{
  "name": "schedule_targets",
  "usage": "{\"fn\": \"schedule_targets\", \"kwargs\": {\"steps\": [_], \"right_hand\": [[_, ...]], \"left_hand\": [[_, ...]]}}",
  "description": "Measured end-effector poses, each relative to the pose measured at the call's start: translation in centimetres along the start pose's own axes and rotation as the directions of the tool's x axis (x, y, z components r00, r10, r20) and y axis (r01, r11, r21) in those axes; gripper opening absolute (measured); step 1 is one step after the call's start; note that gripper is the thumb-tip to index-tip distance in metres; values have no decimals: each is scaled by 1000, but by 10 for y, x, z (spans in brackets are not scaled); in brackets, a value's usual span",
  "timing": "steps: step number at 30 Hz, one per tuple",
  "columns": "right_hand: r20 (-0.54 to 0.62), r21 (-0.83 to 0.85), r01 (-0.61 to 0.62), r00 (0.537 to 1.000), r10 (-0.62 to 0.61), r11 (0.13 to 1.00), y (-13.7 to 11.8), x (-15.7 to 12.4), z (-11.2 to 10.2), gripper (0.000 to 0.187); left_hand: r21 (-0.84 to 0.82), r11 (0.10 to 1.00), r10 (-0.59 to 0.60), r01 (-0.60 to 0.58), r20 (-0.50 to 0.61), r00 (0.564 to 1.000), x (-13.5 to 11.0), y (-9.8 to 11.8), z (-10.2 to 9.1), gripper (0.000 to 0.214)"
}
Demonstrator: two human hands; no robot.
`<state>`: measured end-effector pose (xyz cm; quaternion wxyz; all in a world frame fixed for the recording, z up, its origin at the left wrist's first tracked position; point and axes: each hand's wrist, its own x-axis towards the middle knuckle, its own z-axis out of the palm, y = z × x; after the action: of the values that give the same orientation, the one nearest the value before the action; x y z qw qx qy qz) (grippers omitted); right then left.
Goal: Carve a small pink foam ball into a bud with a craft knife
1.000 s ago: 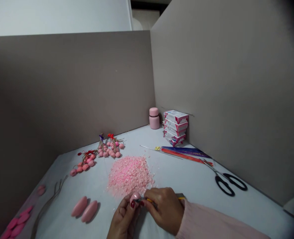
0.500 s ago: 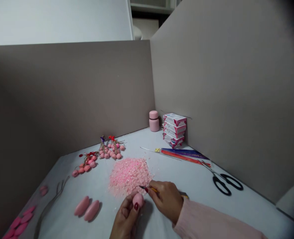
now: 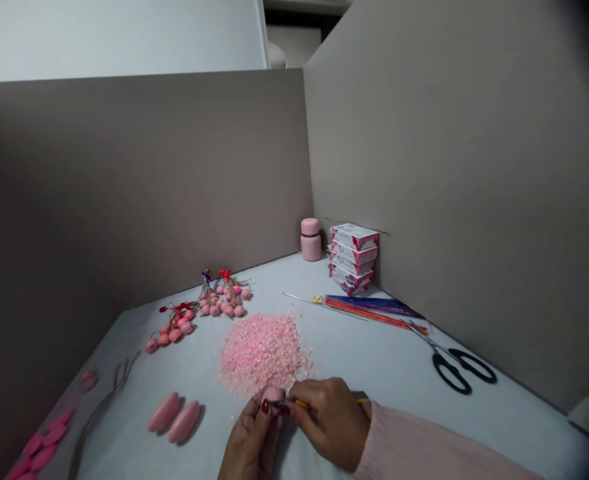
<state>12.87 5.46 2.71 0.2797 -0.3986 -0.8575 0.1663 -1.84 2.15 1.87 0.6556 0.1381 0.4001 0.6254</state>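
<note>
My left hand is closed around a small round pink ball, which looks like soap, near the front of the table. In my right hand is a slim craft knife with a yellow handle. Its dark blade lies against the ball beside my left thumb; the exact contact is partly hidden by the fingers. Just beyond both hands spreads a heap of pink shavings. To the left of my left hand lie two smooth oval pink pieces.
Bunches of pink balls on twine lie at the back left, brown cords and flat pink pieces nearer. At right are black-handled scissors, coloured strands, stacked boxes and a pink flask. Grey panels enclose the table.
My right hand has brought the knife blade from above the shavings down onto the ball. The ball has tipped slightly in my left hand. The view has shifted a little.
</note>
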Motion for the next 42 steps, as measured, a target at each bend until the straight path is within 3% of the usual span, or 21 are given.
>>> {"fn": "schedule_targets", "kwargs": {"steps": [10, 14, 17, 21, 27, 35, 42], "right_hand": [[18, -22, -41, 999, 41, 999, -7, 2, -7, 25], [-22, -138, -190, 982, 189, 972, 8, 8, -7, 23], [-53, -161, -238, 971, 233, 958, 18, 11, -8, 26], [-40, -113, -174, 985, 170, 978, 11, 7, -9, 27], [17, 3, 14, 1000, -14, 1000, -3, -1, -6, 24], [35, -28, 5, 999, -4, 1000, -1, 0, -6, 22], [29, -80, -21, 999, 24, 997, -2, 1, -5, 21]], "left_hand": [[62, 998, 15, -17, 38, 999, 4, 1, -5, 25], [87, 996, -10, -1, 120, 993, -1, -1, -5, 28], [103, 995, -26, 17, 91, 996, -5, -3, -2, 33], [54, 997, 49, -50, 22, 999, -4, -1, 0, 35], [51, 997, 51, -53, 30, 998, -1, -2, 0, 32], [243, 960, 115, -140, 116, 987, 8, -6, -11, 27], [298, 935, 160, -193, 131, 978, 8, -5, -12, 26]]}}
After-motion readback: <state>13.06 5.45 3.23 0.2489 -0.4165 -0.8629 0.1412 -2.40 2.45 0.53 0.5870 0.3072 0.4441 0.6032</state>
